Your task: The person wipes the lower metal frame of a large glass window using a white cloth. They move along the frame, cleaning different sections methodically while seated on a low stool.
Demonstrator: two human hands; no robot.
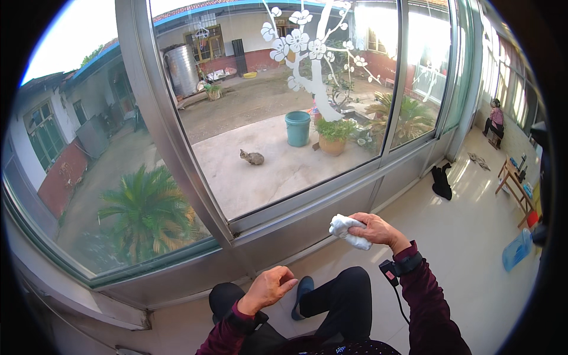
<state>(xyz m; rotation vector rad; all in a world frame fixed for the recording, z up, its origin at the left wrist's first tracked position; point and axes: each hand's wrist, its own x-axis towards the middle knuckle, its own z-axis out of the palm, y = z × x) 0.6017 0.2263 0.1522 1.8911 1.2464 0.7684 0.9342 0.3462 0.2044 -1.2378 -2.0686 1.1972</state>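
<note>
My right hand (376,229) grips a folded white cloth (350,231), held in front of the metal panel below a large window. My left hand (271,286) hangs over my lap with bent fingers, and nothing shows in it. Both wrists wear dark straps, and a small black device (389,271) with a cable is at the right one. The window has a metal frame (306,205) and glass panes, one bearing a white blossom-tree decal (320,82). My legs in dark trousers (346,297) are bent, with one blue shoe (304,290) visible on the floor.
Indoors at right are a black garment (441,183), a grey cloth (479,161), a wooden stool (514,186) bearing small items, a blue plastic bottle (517,250) and a seated person (494,120). Beyond the glass are a cat (252,157), a teal bucket (297,129) and potted plants (333,137).
</note>
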